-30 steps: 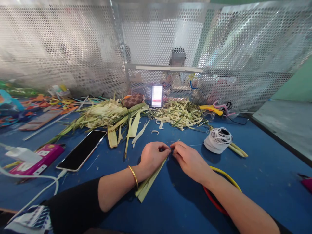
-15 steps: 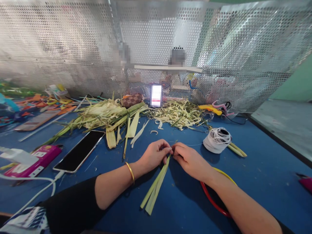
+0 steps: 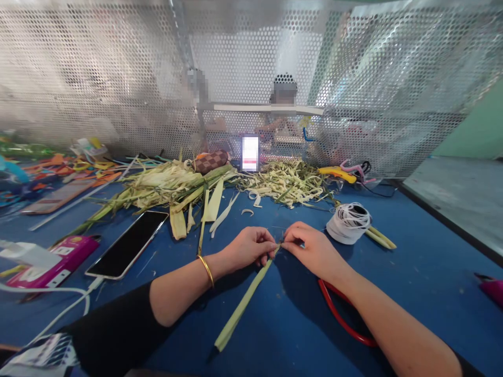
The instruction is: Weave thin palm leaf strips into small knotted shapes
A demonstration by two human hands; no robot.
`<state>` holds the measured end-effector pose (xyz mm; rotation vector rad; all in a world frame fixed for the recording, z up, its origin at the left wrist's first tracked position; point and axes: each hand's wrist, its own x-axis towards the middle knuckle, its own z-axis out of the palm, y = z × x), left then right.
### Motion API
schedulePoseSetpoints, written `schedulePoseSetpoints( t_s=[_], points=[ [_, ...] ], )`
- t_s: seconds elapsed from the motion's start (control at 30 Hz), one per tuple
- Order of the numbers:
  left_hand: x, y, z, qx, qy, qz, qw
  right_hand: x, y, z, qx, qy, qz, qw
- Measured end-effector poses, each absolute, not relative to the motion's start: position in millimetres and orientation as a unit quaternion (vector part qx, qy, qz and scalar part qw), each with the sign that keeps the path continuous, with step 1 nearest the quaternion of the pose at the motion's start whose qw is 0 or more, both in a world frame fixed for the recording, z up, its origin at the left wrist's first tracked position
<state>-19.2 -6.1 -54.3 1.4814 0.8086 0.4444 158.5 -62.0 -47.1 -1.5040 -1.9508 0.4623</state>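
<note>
A long pale-green husk strip [image 3: 244,302] slants down toward me over the blue table, its upper tip at my fingers. My left hand [image 3: 251,247] pinches it near that tip between thumb and forefinger. Close beside it, my right hand [image 3: 305,245] has thumb and fingertips pressed together at the very end of the strip. A thin line runs behind the fingers toward a spool of white cord [image 3: 348,224] at the right. Under my right forearm lies a red looped handle [image 3: 341,317], partly hidden.
Piled husks [image 3: 165,183] and curled shreds [image 3: 291,182] lie along the back by a perforated metal screen [image 3: 251,57]. A cabled phone [image 3: 129,243] and magenta power strip [image 3: 58,262] are at left. A yellow-handled tool [image 3: 338,174] sits back right. People are beyond the screen.
The husk pieces, fanned apart before, now hang together as one narrow strip swung slightly left. My right hand has shifted a little right and turned, its fingertips still at the strip's tip.
</note>
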Motion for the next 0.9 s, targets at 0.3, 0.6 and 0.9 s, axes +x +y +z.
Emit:
schedulePoseSetpoints(
  t_s=[0.3,0.6,0.9],
  points=[
    [-18.6,-3.8,-51.0,0.640,0.375,0.171,0.648,146.7,-67.3,-39.0,-0.616,-0.647,0.314,0.323],
    [-17.1,-7.1,-42.1,0.668,0.363,0.130,0.637,140.6,-61.3,-44.7,-0.565,-0.719,0.173,0.366],
    [-18.1,-6.6,-39.8,0.687,0.350,0.106,0.628,146.0,-60.5,-44.2,-0.553,-0.731,0.147,0.373]
  ],
)
